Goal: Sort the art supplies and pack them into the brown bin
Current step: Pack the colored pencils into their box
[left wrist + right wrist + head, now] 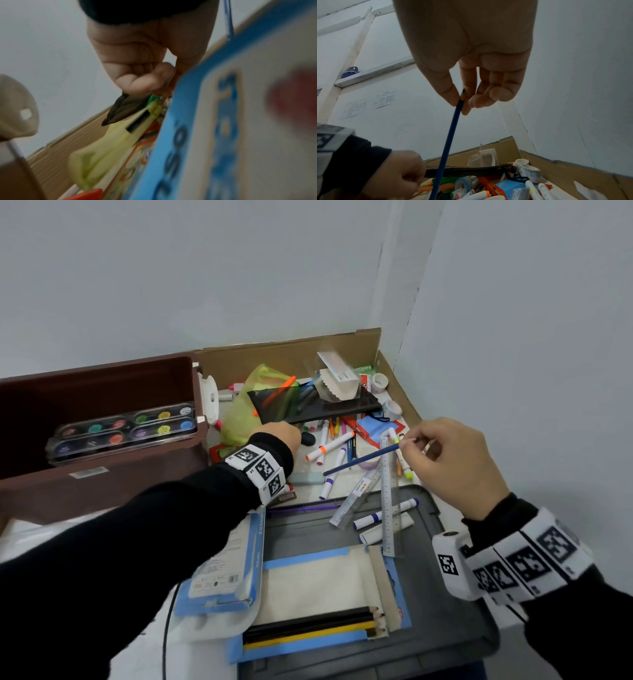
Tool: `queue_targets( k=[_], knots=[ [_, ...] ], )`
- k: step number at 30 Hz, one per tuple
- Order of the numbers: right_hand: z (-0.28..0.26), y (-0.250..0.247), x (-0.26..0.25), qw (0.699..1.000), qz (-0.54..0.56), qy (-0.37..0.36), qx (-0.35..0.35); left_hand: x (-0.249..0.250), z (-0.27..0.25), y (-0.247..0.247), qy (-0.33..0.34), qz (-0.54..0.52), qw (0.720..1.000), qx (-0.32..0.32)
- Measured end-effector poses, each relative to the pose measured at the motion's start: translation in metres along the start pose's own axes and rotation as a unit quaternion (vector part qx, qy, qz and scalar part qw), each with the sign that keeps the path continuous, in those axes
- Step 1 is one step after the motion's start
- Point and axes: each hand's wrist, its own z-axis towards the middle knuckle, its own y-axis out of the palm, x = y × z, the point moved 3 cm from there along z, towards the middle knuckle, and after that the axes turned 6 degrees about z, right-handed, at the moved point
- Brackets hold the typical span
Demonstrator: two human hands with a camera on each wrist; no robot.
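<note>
Right hand (pixel 455 460) pinches the blue pencil (pixel 363 459) by its tip; left hand (pixel 281 433) seemingly pinches the black pouch (pixel 308 402) at 12 o'clock. Slide it in point-last.

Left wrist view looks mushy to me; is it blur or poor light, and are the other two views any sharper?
Left wrist view: dim, and the blue-bordered white packet close to the lens is smeared; the left hand is soft. Right wrist view: sharper, the thin dark blue pencil in the right hand is crisp. Head view: evenly lit, edges bowed by the wide lens.
</note>
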Motion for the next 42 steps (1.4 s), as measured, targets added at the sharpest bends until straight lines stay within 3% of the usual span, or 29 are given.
queue_targets(
  k=[6, 10, 15, 17, 21, 24, 27, 32, 36, 42],
  knots=[
    [-0.009, -0.011, -0.012, 0.998, 0.025, -0.029, 0.04, -0.029, -0.022, -0.033, -0.056, -0.13, 0.982, 0.122],
    [-0.022, -0.022, -0.024, 0.994, 0.083, -0.042, 0.049, -0.049, -0.047, -0.047, -0.094, -0.226, 0.934, 0.26],
    [-0.048, -0.028, -0.038, 0.986, 0.147, -0.062, -0.042, -0.068, -0.089, -0.052, -0.1, -0.339, 0.836, 0.419],
    [-0.06, -0.027, -0.04, 0.981, 0.157, -0.063, -0.096, -0.07, -0.105, -0.049, -0.102, -0.416, 0.789, 0.441],
    [-0.082, -0.018, -0.038, 0.97, 0.153, -0.043, -0.182, -0.067, -0.138, -0.041, -0.065, -0.601, 0.665, 0.439],
    [-0.094, -0.01, -0.038, 0.964, 0.148, -0.031, -0.217, -0.064, -0.163, -0.036, -0.056, -0.636, 0.616, 0.461],
    [-0.103, -0.002, -0.038, 0.962, 0.126, -0.031, -0.241, -0.06, -0.182, -0.028, -0.047, -0.639, 0.596, 0.484],
    [-0.119, 0.02, -0.044, 0.959, 0.025, -0.071, -0.275, -0.056, -0.2, -0.011, -0.043, -0.635, 0.597, 0.488],
    [-0.122, 0.034, -0.046, 0.945, -0.095, -0.099, -0.298, -0.05, -0.207, -0.001, -0.034, -0.622, 0.615, 0.483],
    [-0.123, 0.045, -0.038, 0.91, -0.196, -0.085, -0.354, -0.039, -0.207, 0.005, -0.015, -0.613, 0.635, 0.47]
  ],
)
